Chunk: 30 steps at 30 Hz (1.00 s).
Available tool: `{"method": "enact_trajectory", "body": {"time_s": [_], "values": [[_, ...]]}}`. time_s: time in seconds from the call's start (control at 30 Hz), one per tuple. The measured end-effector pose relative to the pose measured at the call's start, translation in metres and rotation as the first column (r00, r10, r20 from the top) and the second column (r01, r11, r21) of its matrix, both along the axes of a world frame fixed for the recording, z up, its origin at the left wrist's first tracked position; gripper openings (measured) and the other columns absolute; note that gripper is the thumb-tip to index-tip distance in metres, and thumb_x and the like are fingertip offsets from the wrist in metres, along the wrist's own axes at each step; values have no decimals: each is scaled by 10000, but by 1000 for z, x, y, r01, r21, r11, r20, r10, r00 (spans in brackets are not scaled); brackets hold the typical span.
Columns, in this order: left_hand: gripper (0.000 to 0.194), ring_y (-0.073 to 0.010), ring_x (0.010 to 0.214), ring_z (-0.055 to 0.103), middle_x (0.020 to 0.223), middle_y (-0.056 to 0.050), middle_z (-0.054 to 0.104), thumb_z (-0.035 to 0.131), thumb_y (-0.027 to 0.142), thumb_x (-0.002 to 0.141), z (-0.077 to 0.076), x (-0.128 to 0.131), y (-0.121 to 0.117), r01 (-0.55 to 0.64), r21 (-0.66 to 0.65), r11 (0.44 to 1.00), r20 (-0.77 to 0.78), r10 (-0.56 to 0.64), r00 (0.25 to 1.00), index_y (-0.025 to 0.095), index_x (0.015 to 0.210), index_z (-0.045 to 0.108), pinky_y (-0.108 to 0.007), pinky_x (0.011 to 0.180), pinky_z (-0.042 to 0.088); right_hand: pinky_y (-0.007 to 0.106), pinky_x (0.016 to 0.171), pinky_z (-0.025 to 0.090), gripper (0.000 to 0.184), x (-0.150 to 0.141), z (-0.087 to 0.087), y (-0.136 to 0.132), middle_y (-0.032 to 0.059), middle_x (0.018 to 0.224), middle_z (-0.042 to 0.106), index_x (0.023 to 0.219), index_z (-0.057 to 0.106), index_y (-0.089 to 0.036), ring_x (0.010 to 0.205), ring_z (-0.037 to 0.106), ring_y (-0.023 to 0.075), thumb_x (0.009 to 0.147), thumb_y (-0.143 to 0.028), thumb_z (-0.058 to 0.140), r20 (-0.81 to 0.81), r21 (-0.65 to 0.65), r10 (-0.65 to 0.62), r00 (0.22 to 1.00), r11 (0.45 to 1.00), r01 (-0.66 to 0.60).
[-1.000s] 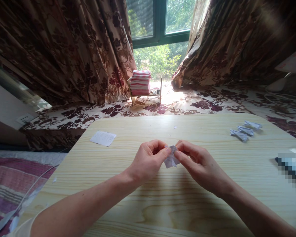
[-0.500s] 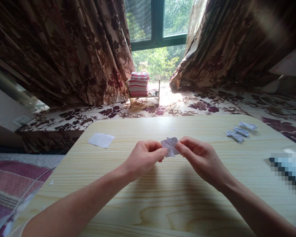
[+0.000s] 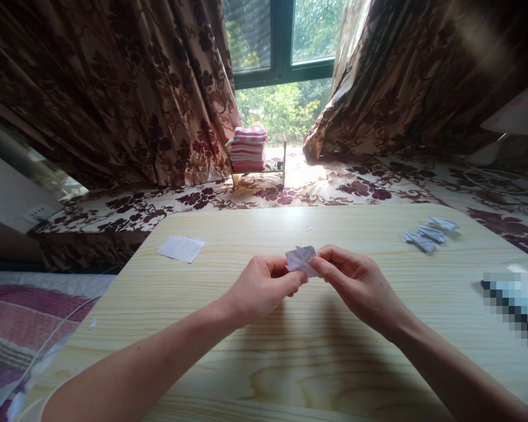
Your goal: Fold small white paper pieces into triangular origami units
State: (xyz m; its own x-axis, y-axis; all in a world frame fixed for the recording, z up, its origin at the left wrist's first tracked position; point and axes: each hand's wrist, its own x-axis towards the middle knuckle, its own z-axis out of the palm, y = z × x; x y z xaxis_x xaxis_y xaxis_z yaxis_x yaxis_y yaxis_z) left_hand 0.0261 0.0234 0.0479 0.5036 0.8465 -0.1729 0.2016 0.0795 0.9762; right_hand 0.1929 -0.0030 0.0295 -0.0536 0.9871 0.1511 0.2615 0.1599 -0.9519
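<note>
White paper, creased into a small many-cornered piece [image 3: 300,258], is held between two bare hands just above the middle of a table [image 3: 229,375]. Left hand [image 3: 261,293]: thumb and fingers pinch the piece at its lower left edge. Right hand [image 3: 354,275]: thumb and forefinger grip its right edge; the remaining fingers are curled. Beyond the hands, a tiny paper scrap [image 3: 308,228] lies on the pale wood-grained top. Farther left rests a flat printed sheet [image 3: 181,248]; farther right, three folded paper pieces [image 3: 431,235] lie close together in a slanting row. Near the right edge of view is a dark-edged object [image 3: 521,302], too pixelated to identify. Behind the table, red-and-white striped cloths [image 3: 247,151] are stacked on a small rack [image 3: 284,161], which stands on a floral-covered ledge [image 3: 198,199] before a green-framed window [image 3: 284,70], flanked by patterned curtains [image 3: 176,88].
</note>
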Motion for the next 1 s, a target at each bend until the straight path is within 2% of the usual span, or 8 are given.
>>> {"method": "enact_trajectory", "body": {"time_s": [0.1, 0.23, 0.33, 0.53, 0.77, 1.0], "values": [[245, -87, 549, 329, 546, 40, 392, 599, 303, 757, 0, -1, 0, 22, 23, 1000, 13, -22, 1000, 144, 583, 531, -247, 530, 230, 266, 620, 409, 220, 0, -1, 0, 3, 698, 591, 723, 606, -178, 660, 526, 143, 838, -363, 576, -15, -19, 60, 998, 998, -60], [236, -82, 542, 286, 560, 40, 359, 589, 327, 772, 1, -1, -2, 45, 16, 999, -11, -44, 999, 120, 657, 596, -251, 512, 186, 271, 605, 399, 211, 0, -3, 0, 1, 685, 577, 716, 595, -179, 655, 511, 147, 842, -346, 571, -4, -32, 91, 996, 995, -91], [207, -85, 542, 323, 565, 36, 399, 595, 309, 765, 3, -1, -2, 41, 29, 999, -38, -39, 998, 121, 681, 617, -240, 511, 219, 273, 613, 401, 193, -1, -2, -1, 5, 698, 584, 721, 589, -178, 673, 518, 152, 834, -334, 572, -26, -35, 97, 995, 995, -98], [203, -105, 593, 433, 583, 20, 506, 589, 273, 759, 5, -3, 2, -47, 119, 992, -22, 50, 999, 138, 608, 577, -230, 564, 317, 256, 556, 377, 243, -1, 1, -1, -10, 640, 537, 676, 562, -176, 616, 476, 131, 841, -354, 554, -12, -34, 76, 997, 996, -77], [228, -98, 558, 419, 540, 28, 490, 593, 291, 740, 7, -3, 2, -47, 101, 994, -33, 51, 998, 142, 570, 564, -227, 538, 300, 278, 610, 413, 222, -2, 0, -1, 11, 688, 578, 697, 584, -174, 667, 515, 153, 837, -344, 558, 6, -23, 73, 997, 997, -72], [197, -100, 557, 420, 550, 17, 500, 603, 271, 708, 6, -2, 6, -75, 94, 993, -40, 79, 996, 140, 566, 562, -232, 533, 309, 299, 648, 433, 261, -1, 1, -1, -2, 634, 528, 639, 517, -190, 695, 536, 175, 812, -373, 583, 6, -39, 51, 999, 998, -51]]}}
